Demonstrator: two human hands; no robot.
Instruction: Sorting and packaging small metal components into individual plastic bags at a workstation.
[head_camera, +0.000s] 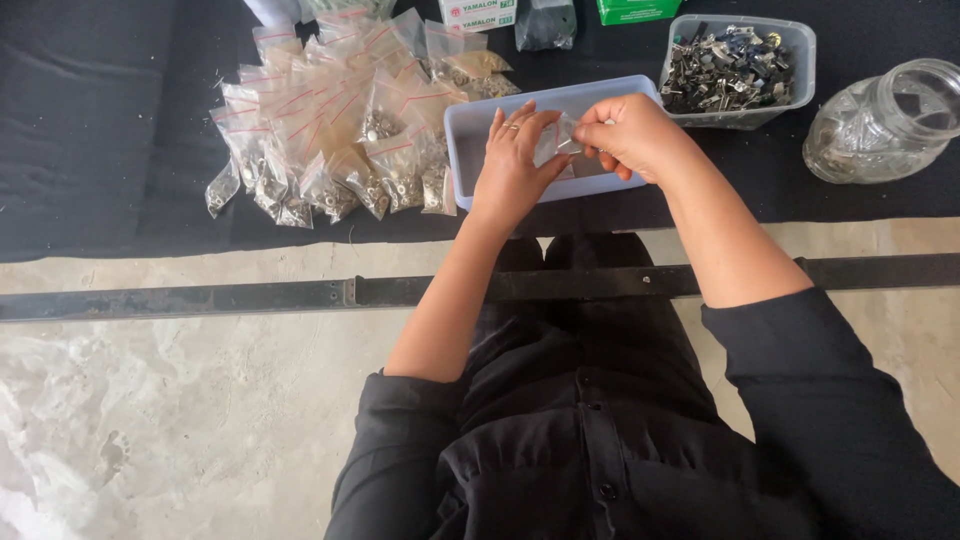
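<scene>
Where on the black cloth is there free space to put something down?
Bare cloth lies left of the pile of small bags, and a strip between the clear tub of metal parts and the glass jar. Around the blue tray it is crowded.

Pile of filled clear bags (330, 120) at left, tub of metal clips (735, 70) and glass jar (885, 120) right, green box (635, 10) up top.

A heap of small clear zip bags (340, 120) with red seal lines, filled with metal parts, lies at upper left. A white-and-green box (478, 13), a dark pouch (546, 24) and a green carton (636, 10) line the top edge.
</scene>
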